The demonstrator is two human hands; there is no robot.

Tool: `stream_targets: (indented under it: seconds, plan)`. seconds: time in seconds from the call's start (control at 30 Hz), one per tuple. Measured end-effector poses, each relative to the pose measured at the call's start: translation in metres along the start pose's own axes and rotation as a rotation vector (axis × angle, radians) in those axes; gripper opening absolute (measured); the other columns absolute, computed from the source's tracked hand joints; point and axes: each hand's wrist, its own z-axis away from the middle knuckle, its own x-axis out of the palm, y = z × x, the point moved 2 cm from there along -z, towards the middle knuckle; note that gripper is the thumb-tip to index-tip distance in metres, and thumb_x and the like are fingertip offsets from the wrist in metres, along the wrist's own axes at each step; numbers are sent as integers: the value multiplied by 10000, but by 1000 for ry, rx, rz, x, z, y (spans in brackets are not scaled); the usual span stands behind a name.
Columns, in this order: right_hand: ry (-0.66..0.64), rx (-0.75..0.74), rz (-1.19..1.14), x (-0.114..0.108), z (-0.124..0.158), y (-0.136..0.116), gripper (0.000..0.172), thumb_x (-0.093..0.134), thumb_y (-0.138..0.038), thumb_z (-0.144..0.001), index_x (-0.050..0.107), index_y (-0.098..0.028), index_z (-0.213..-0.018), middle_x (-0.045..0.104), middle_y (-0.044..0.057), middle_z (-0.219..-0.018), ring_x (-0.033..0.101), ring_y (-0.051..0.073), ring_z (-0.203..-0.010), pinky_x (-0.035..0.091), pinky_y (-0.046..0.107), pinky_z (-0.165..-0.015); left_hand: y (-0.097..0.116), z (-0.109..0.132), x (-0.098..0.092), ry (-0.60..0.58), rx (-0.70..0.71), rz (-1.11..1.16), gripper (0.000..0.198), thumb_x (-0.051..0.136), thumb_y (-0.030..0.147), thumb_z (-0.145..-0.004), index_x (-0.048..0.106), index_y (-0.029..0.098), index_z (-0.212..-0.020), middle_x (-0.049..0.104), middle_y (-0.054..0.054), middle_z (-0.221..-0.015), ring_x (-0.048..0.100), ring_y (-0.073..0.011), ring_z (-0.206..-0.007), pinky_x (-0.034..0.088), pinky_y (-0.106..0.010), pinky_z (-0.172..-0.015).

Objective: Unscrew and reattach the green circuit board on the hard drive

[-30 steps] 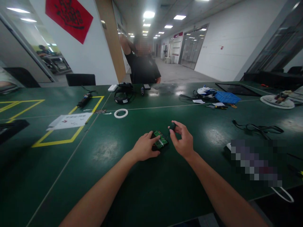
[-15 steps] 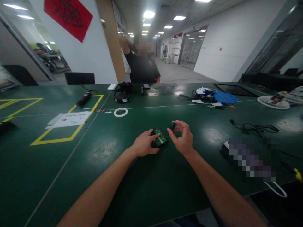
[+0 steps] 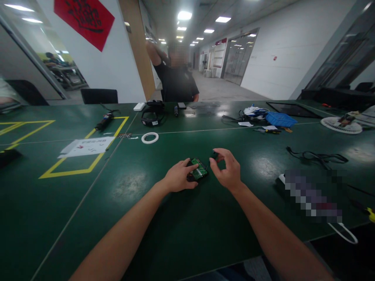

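My left hand grips a green circuit board in a dark housing, low over the green table. Its fingers lie across the board's left part and hide it, and the thumb is at the near edge. Just to the right, my right hand pinches a small dark part between thumb and fingers. That part is too small and dim to name. What looks like a thin dark wire runs from the board's right edge toward it.
A white ring and a headset with a strap lie farther off. Left is a paper sheet within yellow tape. A blue tray, pliers and a black cable lie right. A person is across the table.
My right hand has shifted slightly, its pinched fingers still on the small dark part. My left hand stays on the circuit board. The view has moved a little.
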Motion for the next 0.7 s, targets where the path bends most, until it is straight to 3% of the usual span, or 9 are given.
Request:
stream_targets:
  seconds: [0.23, 0.43, 0.57, 0.7]
  plan:
    - [4, 51, -14, 0, 1, -3, 368, 682, -264, -884, 571, -288, -1234, 604, 37, -952, 618, 177, -772, 595, 389, -769, 0, 0, -1, -7, -16, 8, 869, 709, 635, -755, 452, 293, -1512, 318, -122, -1618, 401, -374, -1424, 366, -468, -1142]
    - [-1, 106, -205, 18, 10, 0, 492, 600, -208, -919, 425, -268, -1375, 551, 123, -1309, 665, 212, -1056, 598, 427, -901, 4, 1, -4, -11, -15, 22, 858, 714, 621, -757, 457, 294, -1507, 317, -106, -1621, 390, -368, -1432, 364, -456, -1143]
    - [49, 165, -216, 22, 14, 8, 511, 661, -241, -899, 424, -261, -1352, 603, 98, -1228, 692, 195, -968, 624, 393, -836, 3, 1, -4, -16, -14, 23, 867, 715, 628, -751, 459, 290, -1507, 314, -106, -1623, 394, -376, -1427, 364, -461, -1144]
    - [41, 102, -123, 15, 11, 6, 437, 676, -245, -888, 521, -267, -1295, 595, 83, -1155, 669, 186, -904, 630, 371, -766, 1, 1, -2, -6, -12, 22, 862, 702, 633, -762, 449, 292, -1513, 320, -115, -1619, 392, -382, -1426, 364, -476, -1140]
